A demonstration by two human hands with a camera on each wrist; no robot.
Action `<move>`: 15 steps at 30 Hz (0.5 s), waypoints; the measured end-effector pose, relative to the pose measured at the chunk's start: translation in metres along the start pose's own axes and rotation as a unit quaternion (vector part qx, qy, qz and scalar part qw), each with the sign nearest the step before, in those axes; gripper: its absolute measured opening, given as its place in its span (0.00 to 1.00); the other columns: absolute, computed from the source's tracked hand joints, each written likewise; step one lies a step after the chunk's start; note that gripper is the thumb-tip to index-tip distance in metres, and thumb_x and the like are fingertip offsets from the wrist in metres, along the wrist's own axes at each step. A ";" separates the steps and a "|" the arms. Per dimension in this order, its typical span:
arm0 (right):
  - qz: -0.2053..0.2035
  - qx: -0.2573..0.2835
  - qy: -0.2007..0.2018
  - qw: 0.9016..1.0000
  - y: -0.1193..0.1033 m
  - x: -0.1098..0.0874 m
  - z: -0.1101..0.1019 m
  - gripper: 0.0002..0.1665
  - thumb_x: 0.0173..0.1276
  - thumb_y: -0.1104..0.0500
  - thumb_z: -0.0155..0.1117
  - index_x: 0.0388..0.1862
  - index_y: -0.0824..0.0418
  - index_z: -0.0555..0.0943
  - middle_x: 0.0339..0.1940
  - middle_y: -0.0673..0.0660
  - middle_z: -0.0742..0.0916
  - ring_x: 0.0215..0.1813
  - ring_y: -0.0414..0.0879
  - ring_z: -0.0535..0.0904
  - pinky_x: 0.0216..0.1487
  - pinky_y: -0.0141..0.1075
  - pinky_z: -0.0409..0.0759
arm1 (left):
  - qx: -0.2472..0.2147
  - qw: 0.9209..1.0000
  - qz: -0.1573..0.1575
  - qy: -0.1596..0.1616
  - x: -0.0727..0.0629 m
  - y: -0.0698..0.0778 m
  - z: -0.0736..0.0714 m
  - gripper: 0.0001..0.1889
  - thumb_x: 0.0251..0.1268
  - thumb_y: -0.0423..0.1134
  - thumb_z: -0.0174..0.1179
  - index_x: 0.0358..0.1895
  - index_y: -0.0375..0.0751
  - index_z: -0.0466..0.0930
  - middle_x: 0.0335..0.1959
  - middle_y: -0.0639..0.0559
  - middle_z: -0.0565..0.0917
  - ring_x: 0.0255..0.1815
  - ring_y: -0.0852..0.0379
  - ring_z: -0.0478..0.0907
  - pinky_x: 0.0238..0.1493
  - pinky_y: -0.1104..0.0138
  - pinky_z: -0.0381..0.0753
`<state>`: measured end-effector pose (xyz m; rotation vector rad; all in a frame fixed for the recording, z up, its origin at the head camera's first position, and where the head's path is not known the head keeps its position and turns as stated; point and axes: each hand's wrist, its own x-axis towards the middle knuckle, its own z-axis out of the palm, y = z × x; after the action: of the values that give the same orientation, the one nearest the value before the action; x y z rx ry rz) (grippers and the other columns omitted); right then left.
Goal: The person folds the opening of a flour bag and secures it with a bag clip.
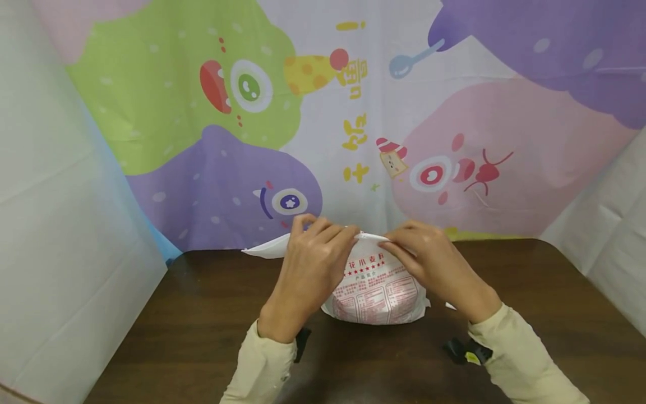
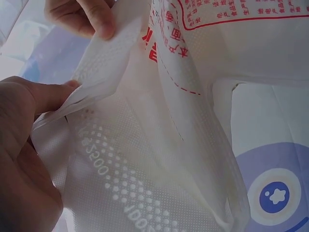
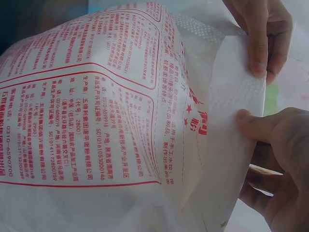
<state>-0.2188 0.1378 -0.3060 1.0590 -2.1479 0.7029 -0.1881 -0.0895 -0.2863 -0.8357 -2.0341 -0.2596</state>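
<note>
A white flour bag (image 1: pixel 375 297) with red print stands on the dark table, its lower part bulging. My left hand (image 1: pixel 315 255) pinches the bag's top edge, and a loose white corner (image 1: pixel 270 248) sticks out to its left. Just to the right, my right hand (image 1: pixel 434 261) pinches the same edge between thumb and fingers. The left wrist view shows the top folded over into a flat strip (image 2: pixel 104 60), with a row of raised white dots on the plastic below. In the right wrist view the thumb of my right hand (image 3: pixel 285 159) lies on that folded strip.
The brown table (image 1: pixel 202 331) reaches back to a cartoon-printed curtain (image 1: pixel 348 185). A small white scrap (image 1: pixel 451 306) lies right of the bag. White cloth walls (image 1: pixel 75 241) stand on both sides. Black wrist straps (image 1: pixel 456 350) show near the sleeves.
</note>
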 end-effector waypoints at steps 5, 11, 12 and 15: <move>0.001 0.000 -0.006 1.000 0.001 -0.003 0.001 0.07 0.60 0.65 0.74 0.38 0.59 0.88 0.33 0.49 0.86 0.33 0.38 0.77 0.31 0.34 0.79 | 0.002 1.000 0.000 0.005 -0.001 0.000 0.001 0.08 0.73 0.36 0.57 0.43 0.43 0.87 0.34 0.55 0.89 0.35 0.57 0.80 0.54 0.55 0.70; 0.002 -0.011 -0.011 1.000 0.005 -0.006 0.000 0.08 0.60 0.65 0.74 0.38 0.61 0.87 0.33 0.51 0.87 0.35 0.40 0.79 0.33 0.39 0.81 | -0.001 1.000 0.002 0.007 -0.001 -0.001 0.001 0.08 0.73 0.36 0.57 0.43 0.43 0.87 0.33 0.55 0.89 0.34 0.57 0.80 0.53 0.55 0.70; 0.001 -0.013 -0.009 1.000 0.005 -0.006 0.000 0.08 0.59 0.65 0.75 0.38 0.61 0.88 0.33 0.51 0.87 0.35 0.40 0.79 0.33 0.39 0.81 | -0.004 1.000 0.001 0.006 0.000 -0.001 0.001 0.08 0.73 0.36 0.57 0.43 0.43 0.87 0.34 0.55 0.89 0.34 0.56 0.80 0.53 0.54 0.70; -0.001 -0.017 -0.002 1.000 0.006 -0.007 0.000 0.08 0.58 0.65 0.75 0.37 0.61 0.88 0.32 0.51 0.87 0.34 0.41 0.79 0.33 0.39 0.80 | -0.009 1.000 -0.002 0.005 0.000 -0.001 0.002 0.08 0.73 0.35 0.57 0.43 0.43 0.87 0.34 0.55 0.89 0.34 0.56 0.80 0.53 0.54 0.70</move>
<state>-0.2203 0.1443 -0.3125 1.0456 -2.1539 0.6605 -0.1899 -0.0900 -0.2873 -0.8400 -2.0264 -0.2839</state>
